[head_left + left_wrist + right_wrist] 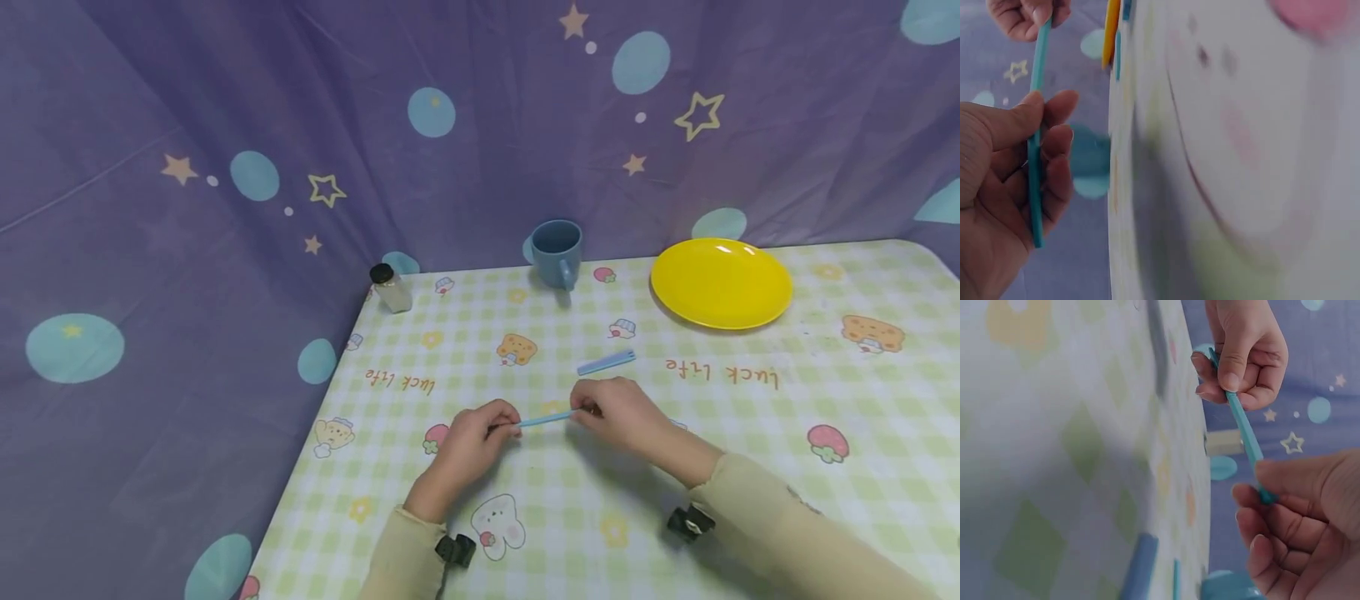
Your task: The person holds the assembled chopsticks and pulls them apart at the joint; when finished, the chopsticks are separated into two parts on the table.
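**Thin blue stick held at both ends, just above the table**

Nearest in the head view, at the bottom of the frame, two cream sleeves enter, each with a small black wrist camera strapped on. Both forearms angle up toward the centre.

Just above them, the left hand [471, 440] and the right hand [618, 410] meet at the centre of the frame. Between them runs the thin blue stick [546, 418]. Its long axis lies nearly level, left to right across the picture, with the right end slightly higher. Each hand takes one end, so neither is nearer than the other.

- Left hand: the left wrist view shows the thumb pressing the stick against curled fingers, with the stick's tail lying across the palm.
- Right hand: the right wrist view shows the fingertips [1265, 467] pinching the stick's other end, the remaining fingers curled beneath.

The stick appears slightly clear of the checked tablecloth [750, 433]; contact cannot be ruled out.

Just beyond the right hand, a second, wider blue piece [606, 362] lies flat on the cloth, apart from both hands.

Farther back, along the table's far edge: a small bottle with a black cap [390, 288] at left, a blue mug [557, 252] in the middle, a yellow plate [721, 282] at right. A purple starred curtain [225, 125] hangs behind.
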A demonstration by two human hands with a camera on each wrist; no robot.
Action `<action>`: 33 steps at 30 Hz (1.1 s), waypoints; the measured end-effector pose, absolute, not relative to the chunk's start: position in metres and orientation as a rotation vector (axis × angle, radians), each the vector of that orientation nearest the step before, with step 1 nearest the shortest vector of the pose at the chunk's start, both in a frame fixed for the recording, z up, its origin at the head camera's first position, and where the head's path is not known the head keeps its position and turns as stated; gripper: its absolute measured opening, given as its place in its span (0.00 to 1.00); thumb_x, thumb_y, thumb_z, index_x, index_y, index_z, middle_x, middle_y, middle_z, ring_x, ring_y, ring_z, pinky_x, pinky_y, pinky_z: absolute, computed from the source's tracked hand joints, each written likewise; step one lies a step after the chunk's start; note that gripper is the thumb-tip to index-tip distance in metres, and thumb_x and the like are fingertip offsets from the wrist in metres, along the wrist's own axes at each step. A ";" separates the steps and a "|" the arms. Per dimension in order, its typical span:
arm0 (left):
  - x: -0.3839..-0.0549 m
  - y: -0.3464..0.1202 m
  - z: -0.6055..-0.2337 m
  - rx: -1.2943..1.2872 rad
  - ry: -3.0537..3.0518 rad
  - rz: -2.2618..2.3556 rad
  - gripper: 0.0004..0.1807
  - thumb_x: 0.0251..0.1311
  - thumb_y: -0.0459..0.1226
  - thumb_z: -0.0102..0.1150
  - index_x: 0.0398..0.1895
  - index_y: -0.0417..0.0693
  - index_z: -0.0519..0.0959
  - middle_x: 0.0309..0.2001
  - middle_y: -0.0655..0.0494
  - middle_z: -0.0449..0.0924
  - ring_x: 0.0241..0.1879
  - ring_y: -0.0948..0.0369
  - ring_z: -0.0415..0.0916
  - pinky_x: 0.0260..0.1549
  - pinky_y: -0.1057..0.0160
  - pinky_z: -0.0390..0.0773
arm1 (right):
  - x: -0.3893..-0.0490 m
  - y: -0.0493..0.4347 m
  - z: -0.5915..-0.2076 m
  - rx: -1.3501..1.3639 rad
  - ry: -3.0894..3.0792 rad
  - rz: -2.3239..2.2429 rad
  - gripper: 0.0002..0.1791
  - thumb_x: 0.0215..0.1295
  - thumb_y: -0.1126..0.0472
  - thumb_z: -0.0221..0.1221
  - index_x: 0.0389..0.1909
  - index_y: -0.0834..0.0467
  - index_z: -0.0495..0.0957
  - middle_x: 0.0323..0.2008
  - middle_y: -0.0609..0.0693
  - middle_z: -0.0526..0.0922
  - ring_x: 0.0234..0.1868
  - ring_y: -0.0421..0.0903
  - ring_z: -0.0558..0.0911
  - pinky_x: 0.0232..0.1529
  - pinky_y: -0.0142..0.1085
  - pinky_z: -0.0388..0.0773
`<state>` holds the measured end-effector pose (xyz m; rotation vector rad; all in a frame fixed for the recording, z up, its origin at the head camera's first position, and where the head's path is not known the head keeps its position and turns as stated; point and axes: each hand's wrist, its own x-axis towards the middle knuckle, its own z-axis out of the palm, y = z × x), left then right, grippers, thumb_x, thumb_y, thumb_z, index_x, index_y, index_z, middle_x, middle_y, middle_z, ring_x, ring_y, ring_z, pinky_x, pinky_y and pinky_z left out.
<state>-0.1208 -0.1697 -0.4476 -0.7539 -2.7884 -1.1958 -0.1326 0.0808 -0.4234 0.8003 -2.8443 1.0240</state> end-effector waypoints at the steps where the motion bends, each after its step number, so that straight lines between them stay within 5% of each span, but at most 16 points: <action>1: -0.122 -0.164 -0.447 -0.776 -2.777 -1.222 0.02 0.61 0.33 0.63 0.35 0.48 0.80 0.29 0.60 0.85 0.29 0.63 0.81 0.33 0.67 0.77 | -0.132 0.084 -0.421 0.810 -2.840 1.033 0.08 0.59 0.62 0.68 0.26 0.50 0.78 0.22 0.37 0.75 0.23 0.36 0.70 0.29 0.34 0.70; 18: -0.135 -0.099 -0.434 -1.051 -2.740 -1.285 0.04 0.64 0.36 0.61 0.40 0.51 0.81 0.37 0.62 0.85 0.36 0.74 0.79 0.37 0.73 0.76 | -0.122 0.122 -0.417 0.934 -2.690 0.888 0.06 0.58 0.63 0.68 0.35 0.49 0.86 0.33 0.39 0.85 0.32 0.38 0.82 0.33 0.37 0.78; 23: -0.135 -0.093 -0.436 -1.045 -2.708 -1.342 0.04 0.65 0.32 0.60 0.39 0.48 0.82 0.35 0.59 0.86 0.33 0.67 0.82 0.33 0.74 0.75 | -0.121 0.128 -0.421 0.987 -2.644 0.890 0.09 0.59 0.66 0.66 0.38 0.49 0.87 0.36 0.41 0.86 0.32 0.38 0.83 0.31 0.35 0.77; 33: -0.135 -0.084 -0.442 -1.031 -2.631 -1.442 0.05 0.65 0.32 0.59 0.40 0.44 0.83 0.34 0.57 0.86 0.33 0.57 0.84 0.34 0.74 0.75 | -0.119 0.136 -0.425 0.971 -2.596 0.873 0.12 0.59 0.68 0.65 0.41 0.49 0.87 0.26 0.37 0.80 0.20 0.29 0.67 0.21 0.28 0.66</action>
